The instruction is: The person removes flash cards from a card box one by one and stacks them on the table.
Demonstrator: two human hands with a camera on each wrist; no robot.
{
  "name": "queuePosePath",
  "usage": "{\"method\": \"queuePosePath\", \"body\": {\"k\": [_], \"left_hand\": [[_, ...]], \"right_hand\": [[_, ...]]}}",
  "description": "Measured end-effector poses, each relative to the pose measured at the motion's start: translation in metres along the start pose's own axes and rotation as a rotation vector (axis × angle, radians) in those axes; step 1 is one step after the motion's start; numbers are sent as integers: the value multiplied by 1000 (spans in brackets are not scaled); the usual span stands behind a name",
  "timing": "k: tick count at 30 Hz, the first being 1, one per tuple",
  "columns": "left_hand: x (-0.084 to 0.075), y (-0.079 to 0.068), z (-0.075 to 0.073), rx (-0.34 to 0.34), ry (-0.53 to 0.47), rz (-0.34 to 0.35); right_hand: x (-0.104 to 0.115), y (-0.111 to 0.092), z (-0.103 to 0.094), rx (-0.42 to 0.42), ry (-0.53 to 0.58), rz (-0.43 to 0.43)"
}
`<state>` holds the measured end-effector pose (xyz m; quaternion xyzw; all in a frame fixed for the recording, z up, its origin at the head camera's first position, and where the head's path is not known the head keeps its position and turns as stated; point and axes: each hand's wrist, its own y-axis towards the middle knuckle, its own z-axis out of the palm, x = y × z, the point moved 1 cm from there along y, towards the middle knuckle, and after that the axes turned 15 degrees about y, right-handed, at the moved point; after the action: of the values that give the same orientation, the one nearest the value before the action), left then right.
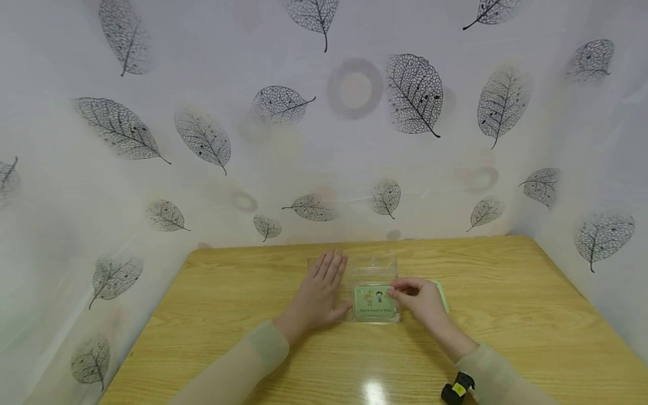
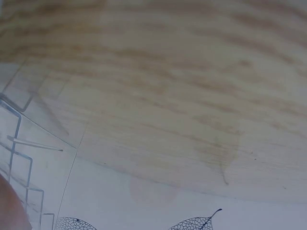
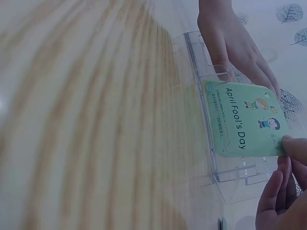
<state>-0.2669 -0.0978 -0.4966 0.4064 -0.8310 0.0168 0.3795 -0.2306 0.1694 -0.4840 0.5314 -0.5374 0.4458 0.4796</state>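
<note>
A green card (image 1: 373, 304) printed "April Fool's Day" with two cartoon children lies over one section of a clear plastic box (image 1: 373, 274). My right hand (image 1: 419, 296) pinches the card's right edge between thumb and fingers; in the right wrist view the card (image 3: 244, 120) is tilted above the clear box (image 3: 214, 167). Flat on the left part of the box, my left hand (image 1: 320, 289) rests with straight fingers, its thumb near the card's left edge. The left wrist view shows only a corner of the clear box (image 2: 38, 143) and a bit of finger.
Another green card or stack (image 1: 441, 295) lies to the right, partly hidden behind the right hand. A wooden table (image 1: 243, 281) carries everything. A leaf-patterned white curtain (image 1: 304, 152) hangs along the back and sides. A black device (image 1: 457, 388) is at the right sleeve.
</note>
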Motion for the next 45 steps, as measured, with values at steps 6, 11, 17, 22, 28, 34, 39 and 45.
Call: {"method": "queuePosePath", "body": {"k": [6,11,17,22,28,34,39,45], "left_hand": [[0,0,0,7,8,5],[0,0,-1,6,25,0],[0,0,0,4,30,-2],[-1,0,0,7,9,-4],[0,0,-4,34,-4,-1],[1,0,-5,47,-24,3],[0,0,-5,47,-21,6],[0,0,-5,44,-20,-1]], "right_hand": [[0,0,-1,-4,-5,-18],[0,0,-1,-5,-15,-31],[3,-2,-1,-3,-3,-21],[3,-2,-2,0,0,-28],[4,-2,-2,-3,-1,-32],[5,-1,-2,-12,7,-22],[7,-1,-2,-18,3,-16],[8,-1,-2,-22,11,-2]]}}
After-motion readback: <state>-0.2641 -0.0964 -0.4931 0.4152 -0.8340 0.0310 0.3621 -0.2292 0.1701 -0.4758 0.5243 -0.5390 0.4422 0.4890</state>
